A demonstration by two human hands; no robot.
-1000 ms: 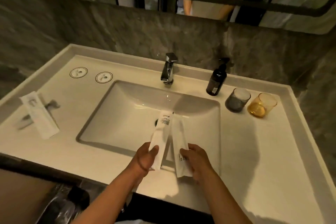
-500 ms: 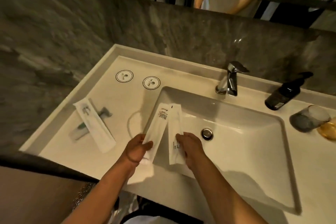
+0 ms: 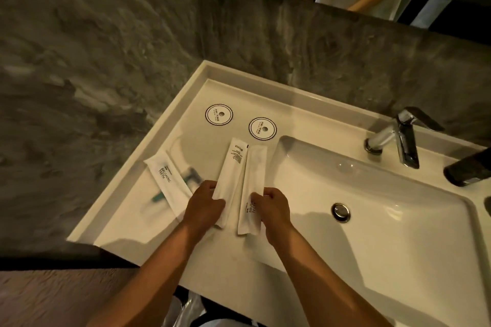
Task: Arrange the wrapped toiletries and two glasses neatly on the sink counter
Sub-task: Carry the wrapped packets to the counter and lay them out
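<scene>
The left hand is closed on the lower end of one wrapped packet, and the right hand is closed on the lower end of a second packet. Both packets are held over the left part of the bench, just beside the basin. Their long axes run from about 6 o'clock to 12 o'clock, the free ends pointing toward the two round coasters. A third packet is seen lying at about 10 o'clock from the left hand, which is the nearer one. Its long axis runs from 10 o'clock to 4 o'clock, so it is not parallel to the held pair. The glasses are not in view.
</scene>
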